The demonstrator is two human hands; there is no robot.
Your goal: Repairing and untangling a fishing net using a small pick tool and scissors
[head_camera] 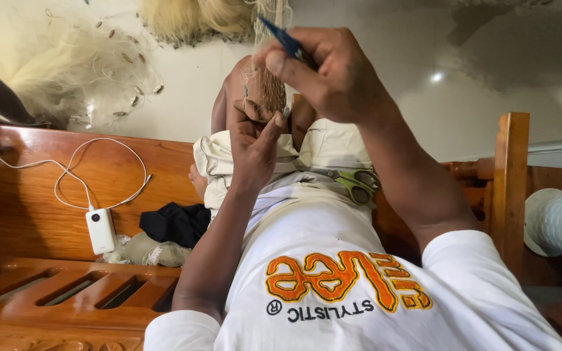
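Heap of pale net [66,58] with small sinkers lies on the floor past the bench's [47,195] left end, a second pale heap further right at the top edge. White cable [66,172] loops over the bench back down to a white power bank [101,230] leaning against it, above the slatted seat. Dark cloth [175,223] and a crumpled wrapper [157,253] sit just right of the power bank, on the seat's back edge.

Left hand [253,144]: fingers curled, thumb and forefinger pinching the lower end of a net strip [267,81] over the knee. Strip runs up from that pinch to the top edge, taut between both hands.

Right hand [330,71]: closed, thumb and forefinger clamped on a blue needle [285,40], tip poking up-left into the strip. The 2 hands are close, right above left.

Scissors [352,181], green handles, lie on the lap just below the right forearm, blades pointing left, not touched. White shirt with orange print fills the bottom. Bench post [512,175] stands right of the arm; white ribbed cylinder [561,224] at the right edge, beyond the post.
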